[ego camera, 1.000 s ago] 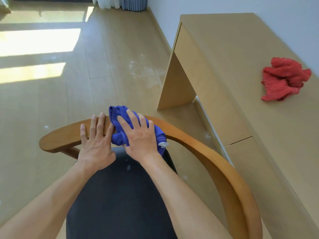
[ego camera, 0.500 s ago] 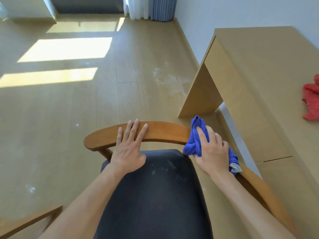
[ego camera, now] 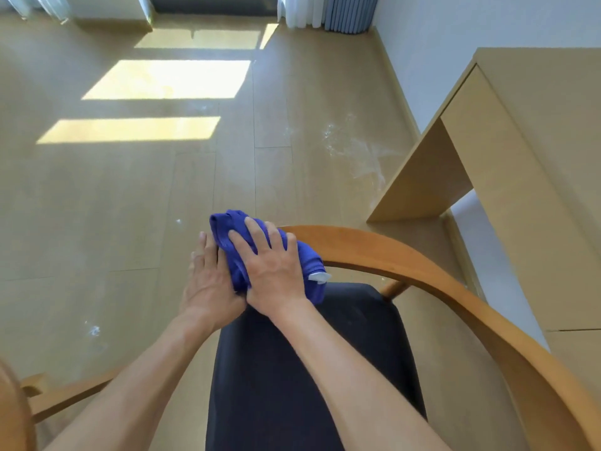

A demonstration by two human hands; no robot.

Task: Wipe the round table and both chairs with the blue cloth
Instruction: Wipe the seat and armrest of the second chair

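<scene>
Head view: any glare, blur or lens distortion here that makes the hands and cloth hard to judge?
Head view: two bright sun patches glare on the floor, far from the work; the blue cloth, right hand and left hand are evenly lit and fairly sharp; wide-angle bending stretches the chair rail and desk toward the edges.

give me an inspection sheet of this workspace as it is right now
surface: wooden backrest rail of the chair, curved; dark seat shows faint pale marks
job's things: blue cloth bunched on the rail's left part; round table not identifiable
clutter: white dusty smears on the floor
grippers: right hand presses flat on the cloth; left hand rests beside it, fingers straight, touching the cloth
cables: nothing seen
surroundings: light wood desk at right, sunlit floor, curtains at the far wall
</scene>
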